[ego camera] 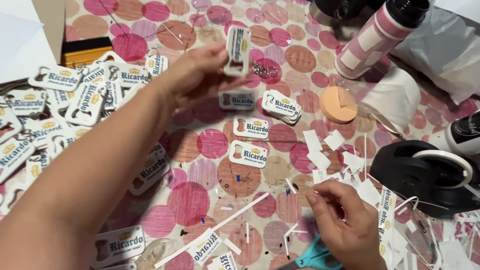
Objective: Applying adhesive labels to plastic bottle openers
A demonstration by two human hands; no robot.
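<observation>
Surface (208,178): dotted pink cloth, strewn with flat opener tags (80,96) and paper scraps (347,163).
Tape dispenser (426,176), black, just right of right hand.
Scissors (305,261) touching right hand's near side.
Left hand (195,74) raised over surface, fingers pinching tag (237,50) by long edges; key ring (265,72) dangles below. Tag likely stiff, light, glossy and slick: grip edges.
Right hand (342,215): fingers pressed on thin paper strip (320,196), flimsy, tears easily.

Left hand (195,74) raised above dotted pink tablecloth (183,22), pinching white bottle-opener keychain (238,50); metal ring (265,70) hangs below. Right hand (342,215) low, fingers on paper scraps (326,150). Teal scissors (302,262) beside it. Black tape dispenser (426,176) near right. Keychain pile (50,113) at left.
</observation>
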